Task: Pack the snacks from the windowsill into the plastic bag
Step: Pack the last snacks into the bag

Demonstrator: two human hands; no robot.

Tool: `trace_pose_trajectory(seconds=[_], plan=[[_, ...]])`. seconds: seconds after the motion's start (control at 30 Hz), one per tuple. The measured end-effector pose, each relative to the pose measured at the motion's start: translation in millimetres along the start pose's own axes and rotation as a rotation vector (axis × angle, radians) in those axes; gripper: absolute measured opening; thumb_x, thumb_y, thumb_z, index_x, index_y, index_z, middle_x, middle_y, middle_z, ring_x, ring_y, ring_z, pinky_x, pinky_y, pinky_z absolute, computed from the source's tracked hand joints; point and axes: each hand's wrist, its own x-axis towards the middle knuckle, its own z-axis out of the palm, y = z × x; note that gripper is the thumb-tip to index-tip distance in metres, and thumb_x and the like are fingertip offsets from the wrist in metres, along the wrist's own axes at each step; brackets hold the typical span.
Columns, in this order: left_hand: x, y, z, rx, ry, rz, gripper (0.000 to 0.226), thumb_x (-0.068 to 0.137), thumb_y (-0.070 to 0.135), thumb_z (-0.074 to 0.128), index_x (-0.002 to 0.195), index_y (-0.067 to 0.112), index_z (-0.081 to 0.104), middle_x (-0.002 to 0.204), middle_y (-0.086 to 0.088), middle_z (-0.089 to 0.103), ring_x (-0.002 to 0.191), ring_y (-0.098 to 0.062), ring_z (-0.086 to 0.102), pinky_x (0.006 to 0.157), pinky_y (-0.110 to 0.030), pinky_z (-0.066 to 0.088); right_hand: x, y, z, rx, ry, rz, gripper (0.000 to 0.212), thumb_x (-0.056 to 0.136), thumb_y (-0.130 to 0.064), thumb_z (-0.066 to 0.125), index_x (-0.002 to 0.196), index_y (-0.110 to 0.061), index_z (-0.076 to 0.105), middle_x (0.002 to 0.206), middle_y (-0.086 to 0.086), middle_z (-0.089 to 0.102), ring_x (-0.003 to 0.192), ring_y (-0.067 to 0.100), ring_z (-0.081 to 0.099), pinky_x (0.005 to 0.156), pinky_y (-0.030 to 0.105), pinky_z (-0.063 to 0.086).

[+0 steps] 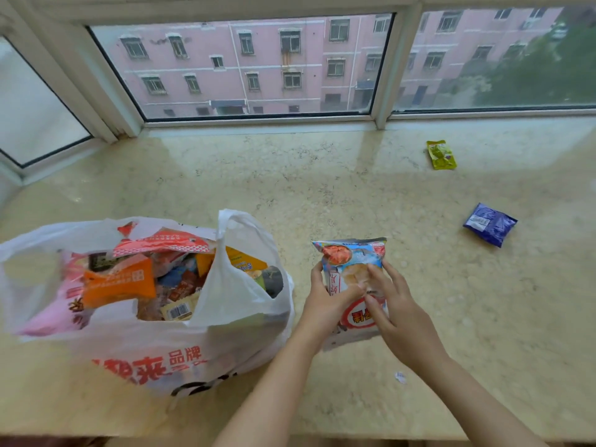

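Note:
A white plastic bag (225,337) with red print lies open on the marble windowsill (290,188) at the left, stuffed with several snack packets. Just right of it, both hands grip a light-blue snack packet (354,262) with a red picture. My left hand (325,301) holds its left edge. My right hand (396,314) covers its right side and lower half. A small yellow-green packet (441,154) lies far right near the window. A purple packet (490,224) lies at the right, beyond my right hand.
The window frame (258,122) runs along the back of the sill. A small white scrap (400,377) lies near the front edge, beside my right forearm. The sill's front edge runs along the bottom of the view.

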Motion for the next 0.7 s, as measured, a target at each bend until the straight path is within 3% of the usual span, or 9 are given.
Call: trace_pose_trajectory(seconds=[0.2,0.3,0.37,0.47,0.53,0.6,0.7], plan=[[-78.1,102.7,-23.3,-0.01,0.068,0.098,0.075,0.069,0.039,0.082,0.129,0.035,0.038,0.109,0.0,0.069,0.091,-0.019,0.071,0.082,-0.041,0.058,-5.9,-87.0,-80.7,-0.054,0.225,-0.176,0.043,0.094,-0.039,0.052,0.136,-0.03,0.045,0.13,-0.012,0.055,0.108,0.013,0.06,0.071,0.034,0.051],[-123.6,150.1,-60.5,-0.034,0.12,0.141,0.059,0.076,0.029,0.079,0.124,0.029,0.044,0.104,-0.005,0.071,0.08,-0.019,0.073,0.064,-0.03,0.059,-7.0,-134.0,-106.7,-0.006,0.27,-0.191,0.033,0.094,-0.033,0.054,0.127,-0.028,0.055,0.116,-0.011,0.063,0.104,0.012,0.062,0.072,0.028,0.045],[-145.2,171.2,-98.1,-0.004,0.181,0.155,0.058,0.078,0.029,0.077,0.126,0.027,0.044,0.103,-0.006,0.071,0.08,-0.02,0.073,0.065,-0.031,0.06,-7.7,-166.1,-110.4,0.008,0.239,-0.181,0.028,0.093,-0.033,0.055,0.121,-0.029,0.058,0.106,-0.014,0.065,0.1,0.009,0.061,0.069,0.026,0.04],[-161.3,188.1,-159.5,0.029,0.255,0.149,0.062,0.075,0.032,0.079,0.128,0.029,0.046,0.104,-0.006,0.072,0.084,-0.023,0.073,0.08,-0.043,0.059,-5.8,-211.5,-95.6,-0.013,0.12,-0.156,0.027,0.091,-0.036,0.055,0.118,-0.032,0.058,0.096,-0.017,0.064,0.095,0.008,0.059,0.065,0.026,0.036],[-161.4,192.7,-196.8,0.037,0.281,0.142,0.06,0.077,0.027,0.078,0.129,0.027,0.048,0.102,-0.006,0.072,0.08,-0.019,0.073,0.074,-0.035,0.059,-1.6,-236.0,-77.3,0.004,0.025,-0.088,0.03,0.091,-0.038,0.055,0.12,-0.033,0.055,0.098,-0.018,0.064,0.094,0.008,0.058,0.063,0.026,0.035],[-157.2,195.3,-227.8,0.084,0.288,0.129,0.056,0.081,0.023,0.075,0.13,0.025,0.047,0.101,-0.004,0.071,0.071,-0.01,0.072,0.058,-0.018,0.055,3.8,-254.1,-56.3,0.037,-0.037,-0.004,0.034,0.091,-0.041,0.054,0.124,-0.034,0.051,0.104,-0.016,0.065,0.097,0.009,0.059,0.061,0.026,0.036],[-139.1,193.7,-263.0,0.125,0.253,0.073,0.062,0.081,0.025,0.074,0.136,0.026,0.045,0.104,-0.005,0.071,0.075,-0.017,0.073,0.056,-0.023,0.055,12.1,-269.9,-25.9,0.061,-0.103,0.119,0.046,0.089,-0.042,0.055,0.133,-0.033,0.044,0.118,-0.009,0.064,0.101,0.014,0.059,0.066,0.028,0.038]])
